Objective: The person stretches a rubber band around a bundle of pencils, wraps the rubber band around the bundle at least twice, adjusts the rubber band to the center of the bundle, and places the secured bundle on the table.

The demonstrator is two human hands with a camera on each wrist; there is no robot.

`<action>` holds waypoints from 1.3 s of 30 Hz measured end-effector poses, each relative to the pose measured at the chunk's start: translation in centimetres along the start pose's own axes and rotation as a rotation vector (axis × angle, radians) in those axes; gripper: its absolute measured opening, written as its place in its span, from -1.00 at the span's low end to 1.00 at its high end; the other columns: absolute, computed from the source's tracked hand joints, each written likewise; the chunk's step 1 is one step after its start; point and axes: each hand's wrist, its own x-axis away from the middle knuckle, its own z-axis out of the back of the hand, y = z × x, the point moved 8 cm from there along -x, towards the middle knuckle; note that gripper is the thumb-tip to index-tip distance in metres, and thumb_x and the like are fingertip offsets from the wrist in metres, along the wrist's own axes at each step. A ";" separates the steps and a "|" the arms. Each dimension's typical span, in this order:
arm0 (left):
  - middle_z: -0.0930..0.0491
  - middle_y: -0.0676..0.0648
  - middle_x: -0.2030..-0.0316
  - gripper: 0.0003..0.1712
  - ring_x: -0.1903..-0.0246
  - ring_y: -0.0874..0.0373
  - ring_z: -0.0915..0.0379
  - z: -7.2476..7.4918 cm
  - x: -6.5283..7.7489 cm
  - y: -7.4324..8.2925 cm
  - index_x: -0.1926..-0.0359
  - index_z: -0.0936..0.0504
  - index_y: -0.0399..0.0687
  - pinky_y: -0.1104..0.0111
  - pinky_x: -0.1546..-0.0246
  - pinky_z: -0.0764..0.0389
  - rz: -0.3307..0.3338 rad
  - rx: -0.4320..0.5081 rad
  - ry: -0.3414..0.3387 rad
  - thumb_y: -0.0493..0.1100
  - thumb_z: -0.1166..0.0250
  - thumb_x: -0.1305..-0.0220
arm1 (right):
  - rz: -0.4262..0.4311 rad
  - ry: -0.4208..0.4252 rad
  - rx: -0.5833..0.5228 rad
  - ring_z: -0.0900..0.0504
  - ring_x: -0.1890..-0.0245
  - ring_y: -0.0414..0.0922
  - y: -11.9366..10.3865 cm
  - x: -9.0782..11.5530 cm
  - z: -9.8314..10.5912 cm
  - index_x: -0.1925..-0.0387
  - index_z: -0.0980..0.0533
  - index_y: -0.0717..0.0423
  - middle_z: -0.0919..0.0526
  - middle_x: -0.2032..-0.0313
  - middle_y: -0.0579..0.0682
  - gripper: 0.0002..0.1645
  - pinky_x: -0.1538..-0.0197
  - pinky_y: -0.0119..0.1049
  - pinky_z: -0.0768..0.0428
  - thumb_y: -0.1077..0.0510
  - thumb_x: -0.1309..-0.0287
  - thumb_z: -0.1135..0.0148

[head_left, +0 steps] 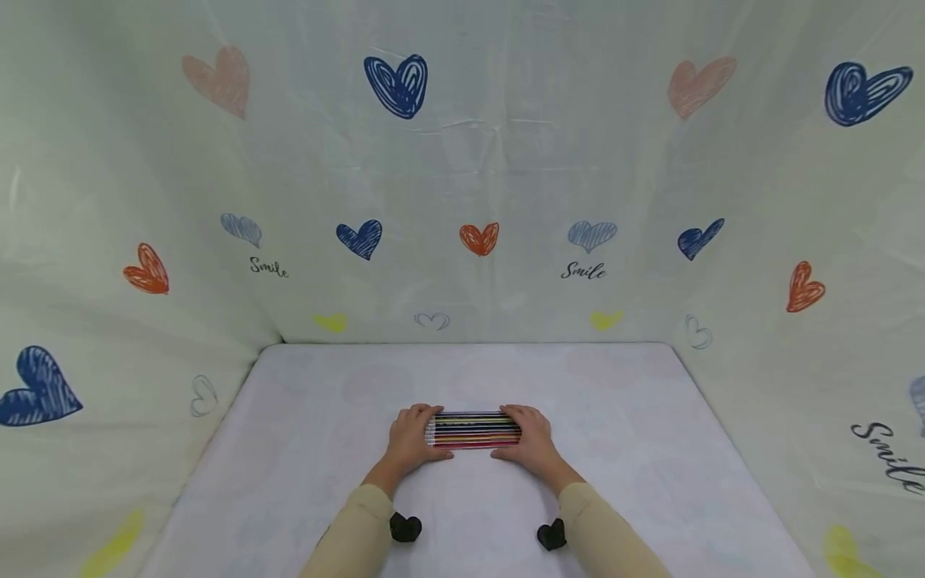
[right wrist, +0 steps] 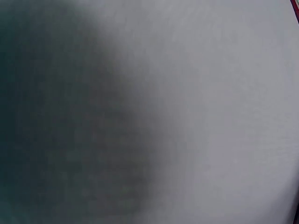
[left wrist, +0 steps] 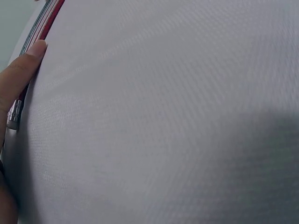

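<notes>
A row of several striped pencils (head_left: 473, 429) lies side by side across the table, in dark, yellow, orange and red tones. My left hand (head_left: 412, 437) grips the left end of the row, with the thumb along the near side and fingers at the far side. My right hand (head_left: 533, 437) holds the right end in the same way. In the left wrist view the left thumb (left wrist: 23, 70) presses against the outermost pencil, by a metal ferrule and eraser (left wrist: 14, 116). The right wrist view catches only a red pencil edge (right wrist: 295, 9) in a corner; the right hand is hidden there.
The white table (head_left: 614, 449) carries a pale cloth-like surface. Behind and beside it hangs a light curtain (head_left: 477, 160) printed with hearts and "Smile". Two dark heart-shaped pieces (head_left: 406, 528) show beside the sleeves, one at each wrist.
</notes>
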 end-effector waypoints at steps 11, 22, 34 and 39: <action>-0.42 -0.09 -0.10 -0.04 -0.07 -0.05 -0.27 -0.1 0.2 0.0 -0.20 -0.51 0.05 0.03 -0.05 -0.33 0.026 0.018 -0.005 0.24 -0.62 0.28 | 0.020 0.015 -0.004 -0.32 -0.16 0.09 -0.3 0.2 0.3 -0.20 -0.49 0.08 -0.47 -0.08 0.05 -0.04 -0.23 0.13 -0.17 -0.14 0.30 -0.64; -0.39 -0.11 -0.15 -0.01 -0.11 -0.07 -0.24 -0.1 0.0 0.0 -0.24 -0.48 0.06 -0.01 -0.08 -0.31 0.015 0.042 -0.017 0.23 -0.62 0.27 | 0.009 -0.017 -0.010 -0.32 -0.16 0.09 -0.1 -0.1 0.1 -0.23 -0.46 0.06 -0.44 -0.11 0.05 -0.04 -0.24 0.12 -0.18 -0.14 0.26 -0.62; -0.41 -0.22 -0.19 -0.07 -0.20 -0.19 -0.22 1.2 -0.2 0.5 -0.25 -0.46 -0.05 -0.03 -0.18 -0.28 0.050 0.193 0.071 0.13 -0.60 0.17 | -0.130 0.015 -0.398 -0.24 -0.33 0.21 0.5 -0.5 2.5 -0.27 -0.39 0.26 -0.41 -0.25 0.23 -0.45 -0.33 0.15 -0.12 -0.01 -0.44 0.02; -0.39 -0.22 -0.21 -0.11 -0.22 -0.20 -0.19 1.3 -0.4 0.5 -0.26 -0.44 -0.09 -0.02 -0.21 -0.26 0.065 0.285 0.089 0.06 -0.58 0.09 | -0.091 0.067 -0.391 -0.10 -0.38 0.28 0.0 -0.7 4.0 -0.25 -0.38 0.32 -0.36 -0.28 0.29 -0.45 -0.36 0.24 0.16 0.03 -0.53 0.29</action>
